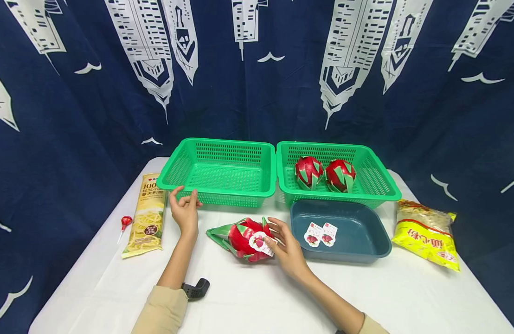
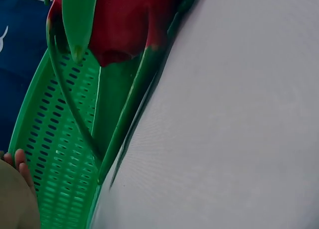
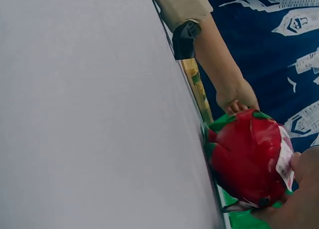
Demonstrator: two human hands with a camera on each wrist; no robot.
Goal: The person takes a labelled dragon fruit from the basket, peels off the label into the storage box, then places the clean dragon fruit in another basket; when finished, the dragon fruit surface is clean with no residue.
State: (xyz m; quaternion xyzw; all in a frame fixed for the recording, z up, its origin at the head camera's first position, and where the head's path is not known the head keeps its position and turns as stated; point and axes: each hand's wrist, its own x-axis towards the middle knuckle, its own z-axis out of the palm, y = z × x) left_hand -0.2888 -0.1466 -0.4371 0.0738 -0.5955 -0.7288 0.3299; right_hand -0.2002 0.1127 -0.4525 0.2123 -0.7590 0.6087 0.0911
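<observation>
A red dragon fruit (image 1: pixel 244 234) with green leaf tips lies on the white table, its long leaves toward the left. A white card label (image 1: pixel 262 243) with a fruit picture lies against its right side. My right hand (image 1: pixel 288 250) holds the fruit at that end, thumb on the label and fingers around the far side. My left hand (image 1: pixel 186 213) is at the front left corner of the left green basket (image 1: pixel 217 199), fingers loosely bent and holding nothing; whether they touch the rim I cannot tell. In the right wrist view the fruit (image 3: pixel 246 157) hides part of the basket.
Two dragon fruits (image 1: pixel 309 171) sit in the right green basket (image 1: pixel 382 178). Two labels (image 1: pixel 320 234) lie in a blue tray (image 1: pixel 361 232). A pasta pack (image 1: pixel 146 215) and a red lollipop (image 1: pixel 125 222) are at left, a yellow bag (image 1: pixel 426 234) at right.
</observation>
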